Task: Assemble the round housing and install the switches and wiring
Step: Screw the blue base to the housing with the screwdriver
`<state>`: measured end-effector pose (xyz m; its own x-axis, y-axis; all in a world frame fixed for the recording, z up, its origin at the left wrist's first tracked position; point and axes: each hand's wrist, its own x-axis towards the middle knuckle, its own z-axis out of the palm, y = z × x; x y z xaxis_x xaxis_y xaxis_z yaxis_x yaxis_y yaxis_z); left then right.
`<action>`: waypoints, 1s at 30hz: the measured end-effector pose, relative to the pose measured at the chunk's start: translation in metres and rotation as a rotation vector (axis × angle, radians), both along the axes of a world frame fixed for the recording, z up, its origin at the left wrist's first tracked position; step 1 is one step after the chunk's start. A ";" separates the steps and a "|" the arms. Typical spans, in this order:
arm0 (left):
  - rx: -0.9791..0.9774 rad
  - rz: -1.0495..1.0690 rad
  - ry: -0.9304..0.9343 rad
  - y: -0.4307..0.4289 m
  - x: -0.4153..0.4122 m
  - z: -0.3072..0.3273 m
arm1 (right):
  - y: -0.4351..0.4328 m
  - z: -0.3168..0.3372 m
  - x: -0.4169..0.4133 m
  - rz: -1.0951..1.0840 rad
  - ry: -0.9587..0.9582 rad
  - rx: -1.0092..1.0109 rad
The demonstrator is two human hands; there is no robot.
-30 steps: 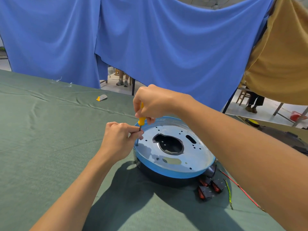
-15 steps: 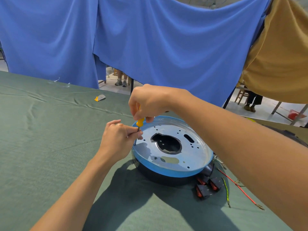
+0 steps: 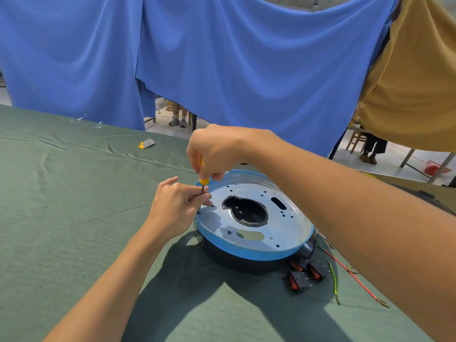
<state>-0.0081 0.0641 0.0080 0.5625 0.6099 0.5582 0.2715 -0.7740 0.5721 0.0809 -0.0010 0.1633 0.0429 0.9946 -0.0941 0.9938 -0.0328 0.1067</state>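
The round housing (image 3: 256,245) has a black base and a silver metal plate with a blue rim, and lies on the green cloth. My right hand (image 3: 219,151) grips the yellow handle of a screwdriver (image 3: 203,183) held upright over the plate's left edge. My left hand (image 3: 176,206) pinches the dark shaft near its tip, which rests on the plate. Black rocker switches with red buttons (image 3: 306,275) lie at the housing's near right, beside a red wire (image 3: 355,278) and a yellow-green wire (image 3: 333,280).
The green cloth covers the table (image 3: 61,218). A small grey and yellow object (image 3: 146,143) lies far left of the housing. Blue and tan curtains hang behind the table. A person's legs and chairs show beyond them.
Both hands stay on the screwdriver at the same spot on the plate's left edge. My left fingers have shifted a little along the shaft.
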 end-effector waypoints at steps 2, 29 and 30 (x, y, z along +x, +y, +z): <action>-0.002 -0.035 0.014 0.001 -0.001 0.000 | 0.000 -0.002 0.001 0.029 -0.048 0.020; 0.035 0.066 -0.112 -0.004 0.005 -0.002 | 0.009 -0.009 -0.006 -0.141 0.016 0.037; 0.027 0.061 -0.103 -0.003 0.004 -0.001 | 0.007 -0.007 -0.005 -0.124 0.026 0.023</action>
